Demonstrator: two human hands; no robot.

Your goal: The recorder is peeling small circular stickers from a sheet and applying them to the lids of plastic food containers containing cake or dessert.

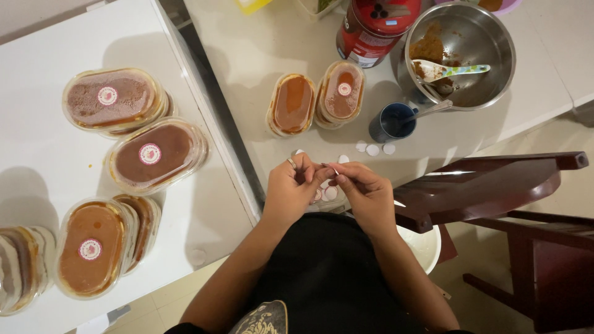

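Sticker sheet (pixel 327 193) under both hands, left (pixel 291 192) and right (pixel 365 195) fingertips pinched together on it

bare forearms, a ring (pixel 291 162) on the left hand (pixel 291 192), black top with a pale print

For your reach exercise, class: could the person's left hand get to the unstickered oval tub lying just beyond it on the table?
Probably yes. The left hand sits just short of the unstickered oval tub, with only bare table between them.

Whatever the left hand (pixel 291 188) and right hand (pixel 365 195) pinch is hidden; stacked tubs (pixel 21 266) at the table's left edge are cut off.
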